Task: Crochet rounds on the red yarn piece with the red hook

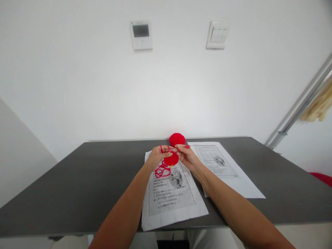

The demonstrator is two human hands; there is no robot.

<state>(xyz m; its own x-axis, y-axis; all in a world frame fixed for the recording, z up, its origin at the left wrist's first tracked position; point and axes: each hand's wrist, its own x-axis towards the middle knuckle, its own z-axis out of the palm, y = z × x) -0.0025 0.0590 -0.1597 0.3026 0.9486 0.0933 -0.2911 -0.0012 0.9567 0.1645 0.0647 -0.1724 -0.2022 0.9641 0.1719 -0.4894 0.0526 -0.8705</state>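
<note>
My left hand [158, 155] is closed on a round red crochet piece [171, 158], pinching it near its upper edge. Red yarn [163, 171] loops over the left fingers and hangs in loose coils below the piece. A small yellow bit [171, 166] shows at the lower edge of the piece. In my right hand [187, 156] is a thin crochet hook with a red grip [187, 147], held in a pinch. The hook's working tip is too small to make out among the fingers. Just behind both hands sits a red ball of yarn [177, 139].
Beneath my hands lies a printed sheet [173, 207] on the dark grey table [77, 186]. A second printed sheet [241, 185] is to its right. The white wall behind carries a small panel with a screen [141, 35] and a light switch [218, 35]. A grey rail [301, 107] slants down at right.
</note>
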